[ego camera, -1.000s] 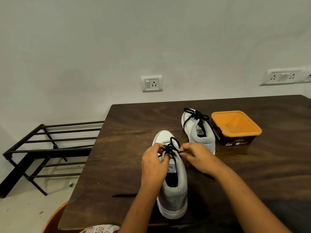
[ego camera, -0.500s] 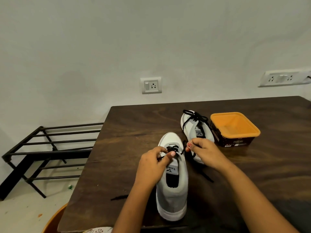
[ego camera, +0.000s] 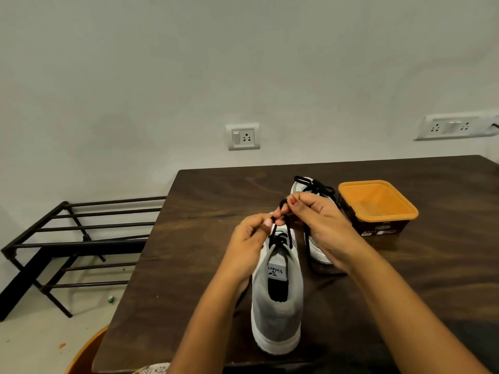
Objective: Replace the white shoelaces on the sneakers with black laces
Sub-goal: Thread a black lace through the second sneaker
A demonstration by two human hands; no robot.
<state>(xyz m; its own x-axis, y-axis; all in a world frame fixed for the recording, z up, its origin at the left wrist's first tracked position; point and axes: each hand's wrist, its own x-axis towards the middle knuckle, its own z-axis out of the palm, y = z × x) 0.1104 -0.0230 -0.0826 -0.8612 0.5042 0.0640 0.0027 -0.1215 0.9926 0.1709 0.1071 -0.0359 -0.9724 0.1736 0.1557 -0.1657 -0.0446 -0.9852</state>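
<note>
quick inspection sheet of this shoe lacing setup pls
surface: dark wooden table against the wall
job's things: near sneaker, heel toward the camera, black lace in its eyelets; far sneaker already carries a tied black bow; no white laces seen
clutter: open orange tub beside the far sneaker
grippers: left hand and right hand each pinch the black lace above the near sneaker
cables: nothing seen on the table
surroundings: black metal rack on the floor; wall socket

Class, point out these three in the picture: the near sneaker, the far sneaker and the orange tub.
near sneaker (ego camera: 275,314): head view, on the grey heel fabric.
far sneaker (ego camera: 299,188): head view, on the toe end.
orange tub (ego camera: 376,202): head view, on the inside floor.
</note>
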